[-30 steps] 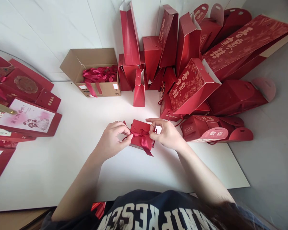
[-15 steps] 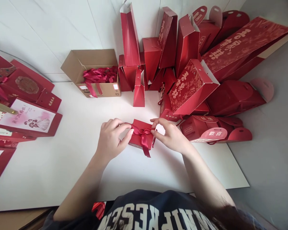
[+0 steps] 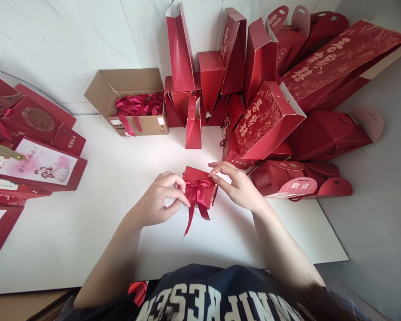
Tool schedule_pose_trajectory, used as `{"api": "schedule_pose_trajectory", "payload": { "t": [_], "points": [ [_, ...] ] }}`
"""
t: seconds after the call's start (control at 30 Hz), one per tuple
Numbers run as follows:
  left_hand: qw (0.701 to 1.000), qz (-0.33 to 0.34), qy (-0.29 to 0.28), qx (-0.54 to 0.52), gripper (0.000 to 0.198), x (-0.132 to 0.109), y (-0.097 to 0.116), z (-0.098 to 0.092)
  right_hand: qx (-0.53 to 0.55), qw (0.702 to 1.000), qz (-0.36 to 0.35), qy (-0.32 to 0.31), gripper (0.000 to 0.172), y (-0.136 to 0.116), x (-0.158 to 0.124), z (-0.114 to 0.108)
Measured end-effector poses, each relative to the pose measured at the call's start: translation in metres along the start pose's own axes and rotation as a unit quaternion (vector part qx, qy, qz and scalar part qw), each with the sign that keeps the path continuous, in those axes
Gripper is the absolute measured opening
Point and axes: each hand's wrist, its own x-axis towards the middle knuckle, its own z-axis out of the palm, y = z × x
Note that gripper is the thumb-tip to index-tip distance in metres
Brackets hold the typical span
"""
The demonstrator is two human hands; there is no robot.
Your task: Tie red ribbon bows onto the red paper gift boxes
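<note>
Your left hand [image 3: 155, 203] and right hand [image 3: 240, 189] each pinch a loop of the ribbon [image 3: 197, 194] on the little box [image 3: 193, 174], mid-table [image 3: 96, 218]. It looks light and easy to crush. The ribbon looks soft and slippery, so hold the loops. Bags [image 3: 267, 116] crowd 1 o'clock; there's room at 7.

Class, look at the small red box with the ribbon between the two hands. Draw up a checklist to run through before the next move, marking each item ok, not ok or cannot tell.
1. The left hand pinches the ribbon at its left side: ok.
2. The right hand pinches the ribbon at its right side: ok.
3. The small red box rests on the white board: ok.
4. Bow sits on the near face, two tails hanging down: ok.
5. Knot pulled tight: cannot tell.
6. Loops equal in size: cannot tell, fingers cover them.
</note>
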Motion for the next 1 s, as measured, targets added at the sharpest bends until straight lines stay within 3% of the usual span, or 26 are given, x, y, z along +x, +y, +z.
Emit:
{"api": "schedule_pose_trajectory", "payload": {
  "t": [0.13, 0.2, 0.43, 0.67, 0.83, 1.0],
  "points": [
    [0.991, -0.063, 0.114, -0.028, 0.018, 0.002, -0.002, 0.005, 0.027, 0.999, -0.020, -0.031, 0.023, -0.001, 0.005, 0.000],
    [0.987, -0.079, 0.142, -0.015, 0.014, 0.003, -0.002, 0.011, 0.038, 0.998, -0.023, -0.050, 0.025, 0.001, 0.008, 0.001],
    [0.986, -0.114, 0.118, -0.020, 0.009, 0.006, -0.006, 0.018, 0.063, 0.994, -0.029, -0.089, 0.014, 0.006, 0.013, 0.006],
    [0.987, -0.084, 0.132, -0.031, 0.006, 0.006, -0.008, 0.019, 0.062, 0.992, -0.027, -0.110, 0.016, 0.003, 0.012, 0.003],
    [0.988, -0.054, 0.143, 0.003, 0.008, 0.005, -0.009, 0.019, 0.077, 0.991, -0.043, -0.097, 0.015, 0.003, 0.010, 0.002],
    [0.988, -0.097, 0.121, 0.010, 0.007, 0.005, -0.006, 0.015, 0.096, 0.990, -0.066, -0.078, 0.013, 0.006, 0.012, 0.004]
  ]
}}
